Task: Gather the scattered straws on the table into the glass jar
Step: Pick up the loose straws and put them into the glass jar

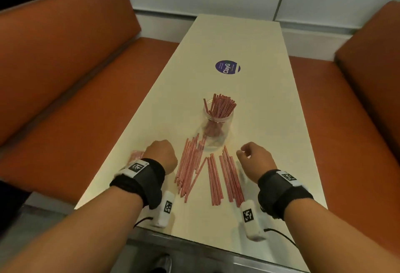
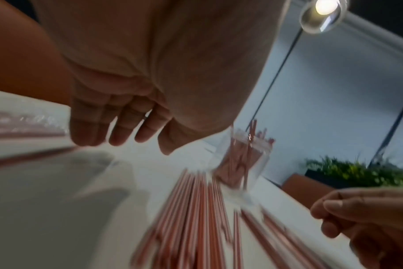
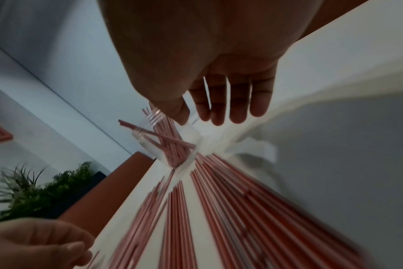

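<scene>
A clear glass jar (image 1: 227,124) stands mid-table with several pink straws upright in it. Just in front of it, many loose pink straws (image 1: 190,169) lie in rough bunches pointing toward the jar. My left hand (image 1: 161,153) hovers at the left of the bunches and my right hand (image 1: 254,160) at their right. In the left wrist view, the left hand's fingers (image 2: 117,131) hang loosely and hold nothing, with the jar (image 2: 242,160) beyond. In the right wrist view, the right hand's fingers (image 3: 239,105) hang nearly straight above the straws (image 3: 219,200), empty, near the jar (image 3: 168,145).
The cream table (image 1: 238,41) is narrow, with orange benches (image 1: 65,78) on both sides. A clear packet of pink straws (image 1: 136,156) lies just left of my left hand. A blue round sticker (image 1: 227,67) sits beyond the jar. A plant (image 2: 357,172) stands off to one side.
</scene>
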### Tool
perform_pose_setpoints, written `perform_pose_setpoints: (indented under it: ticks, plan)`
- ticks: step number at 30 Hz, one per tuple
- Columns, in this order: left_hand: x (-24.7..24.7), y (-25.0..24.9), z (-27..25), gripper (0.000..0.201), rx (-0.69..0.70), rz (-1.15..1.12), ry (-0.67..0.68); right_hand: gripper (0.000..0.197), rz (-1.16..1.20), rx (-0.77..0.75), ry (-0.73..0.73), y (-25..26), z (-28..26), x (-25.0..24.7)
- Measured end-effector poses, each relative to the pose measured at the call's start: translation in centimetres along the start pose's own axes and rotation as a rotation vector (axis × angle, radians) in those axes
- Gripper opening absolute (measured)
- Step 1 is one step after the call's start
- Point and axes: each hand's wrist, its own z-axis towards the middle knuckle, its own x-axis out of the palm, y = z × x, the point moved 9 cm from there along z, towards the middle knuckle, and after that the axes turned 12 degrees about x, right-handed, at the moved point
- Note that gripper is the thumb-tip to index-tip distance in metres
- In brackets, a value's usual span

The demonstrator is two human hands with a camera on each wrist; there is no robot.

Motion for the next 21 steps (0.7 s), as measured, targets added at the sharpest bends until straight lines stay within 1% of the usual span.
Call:
perform_pose_setpoints:
  ticks: [2,5,9,11,13,14,16,18,20,21]
  plan:
    - [1.7,-0.2,-0.3,0.014,-0.035,0.018,0.025,0.04,-0.113,0.047,0.031,-1.1,-0.5,1.2]
    - [3.2,-1.0,-0.3,0.033,-0.061,0.017,0.031,0.044,-0.262,0.094,0.063,-1.7,-1.4,2.7]
    - [3.4,-3.1,0.5,0.039,0.039,0.007,0.007,0.044,-0.29,0.14,0.059,-1.5,-2.2,3.7]
    - [3.2,-1.5,0.6,0.044,-0.003,0.023,0.001,0.043,-0.287,0.164,0.058,-1.5,-2.5,3.9]
    - [3.5,0.6,0.5,0.05,-0.063,0.049,0.029,0.044,-0.269,0.187,0.046,-1.5,-2.6,3.9]
    - [3.8,1.1,0.6,0.052,-0.065,0.081,0.046,0.045,-0.26,0.198,0.043,-1.5,-2.6,4.0]
    - [4.2,0.5,1.1,0.055,-0.009,0.132,0.029,0.051,-0.255,0.214,0.042,-1.3,-2.6,4.4]
    - [4.4,-1.5,1.6,0.057,0.086,0.12,0.0,0.066,-0.264,0.218,0.046,-0.9,-2.6,5.0]
    - [4.5,-3.5,2.1,0.07,0.176,0.096,-0.008,0.078,-0.277,0.218,0.04,-0.3,-2.7,5.5]
    - [4.6,-4.3,2.4,0.078,0.215,0.098,-0.01,0.081,-0.283,0.217,0.036,0.0,-2.8,5.6]
